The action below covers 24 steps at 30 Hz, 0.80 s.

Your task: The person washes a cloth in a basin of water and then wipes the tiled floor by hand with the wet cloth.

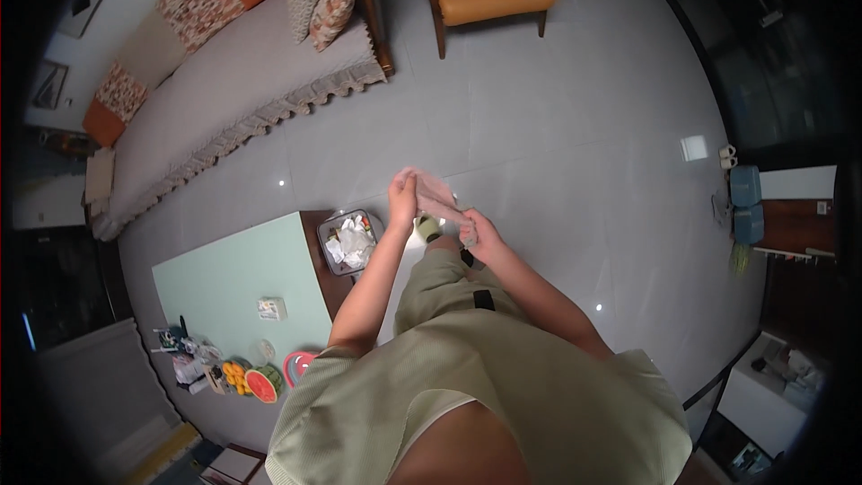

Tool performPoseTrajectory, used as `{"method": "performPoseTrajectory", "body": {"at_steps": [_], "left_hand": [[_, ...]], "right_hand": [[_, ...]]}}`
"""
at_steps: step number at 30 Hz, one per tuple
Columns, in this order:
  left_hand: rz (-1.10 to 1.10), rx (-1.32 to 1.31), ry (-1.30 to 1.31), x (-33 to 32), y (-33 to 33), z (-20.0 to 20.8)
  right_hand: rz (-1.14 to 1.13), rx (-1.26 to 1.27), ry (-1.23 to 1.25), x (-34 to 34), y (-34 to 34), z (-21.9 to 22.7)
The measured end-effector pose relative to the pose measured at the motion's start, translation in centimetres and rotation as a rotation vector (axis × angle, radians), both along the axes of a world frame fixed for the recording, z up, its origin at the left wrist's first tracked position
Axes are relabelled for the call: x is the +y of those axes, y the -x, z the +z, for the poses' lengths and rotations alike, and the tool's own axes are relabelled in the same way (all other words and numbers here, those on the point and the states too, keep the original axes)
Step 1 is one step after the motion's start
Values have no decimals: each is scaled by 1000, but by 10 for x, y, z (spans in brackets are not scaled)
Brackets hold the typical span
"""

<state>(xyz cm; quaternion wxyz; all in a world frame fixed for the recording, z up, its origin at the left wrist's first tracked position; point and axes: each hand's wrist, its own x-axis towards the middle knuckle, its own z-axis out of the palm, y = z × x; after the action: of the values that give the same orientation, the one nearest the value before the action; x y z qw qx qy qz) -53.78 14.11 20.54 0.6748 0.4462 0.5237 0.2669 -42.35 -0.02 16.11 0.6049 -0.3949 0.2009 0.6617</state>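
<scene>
A pink cloth [435, 197] is stretched between my two hands in front of my body, above the floor. My left hand [403, 201] grips its left end, with the thumb lying on top. The other end narrows into my right hand [482, 235], whose fingers are closed round it, and a short greyish bit hangs below them. The cloth slopes down from left to right. Just left of my left forearm stands a waste bin [324, 258] holding crumpled white paper.
A table with a pale green top [238, 260] is at my left, bearing a tissue pack [271, 308], a cut watermelon [262, 384] and orange fruit [236, 377]. Beyond are a long sofa [242, 81] with cushions and an orange-seated wooden chair [496, 0]. Blue bins [745, 202] stand far right.
</scene>
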Motion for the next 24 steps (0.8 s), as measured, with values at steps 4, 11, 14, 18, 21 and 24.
{"method": "performPoseTrajectory", "body": {"at_steps": [4, 11, 14, 18, 21, 24], "left_hand": [[-52, -3, 39, 17, -38, -10], [25, -84, 69, 80, -106, -16], [75, -70, 94, 116, -135, -25], [21, -42, 48, 160, -170, -39], [67, -111, -99, 185, -196, -56], [-49, -9, 29, 196, -238, -42]], "right_hand": [[-47, -31, 21, 17, -42, 3], [1, -30, 28, 90, -119, -5], [23, -123, 78, 135, -151, 4], [42, -288, 76, 184, -191, 23], [-6, -317, 56, 207, -216, 21], [-44, -392, 122, 208, -259, 1]]}}
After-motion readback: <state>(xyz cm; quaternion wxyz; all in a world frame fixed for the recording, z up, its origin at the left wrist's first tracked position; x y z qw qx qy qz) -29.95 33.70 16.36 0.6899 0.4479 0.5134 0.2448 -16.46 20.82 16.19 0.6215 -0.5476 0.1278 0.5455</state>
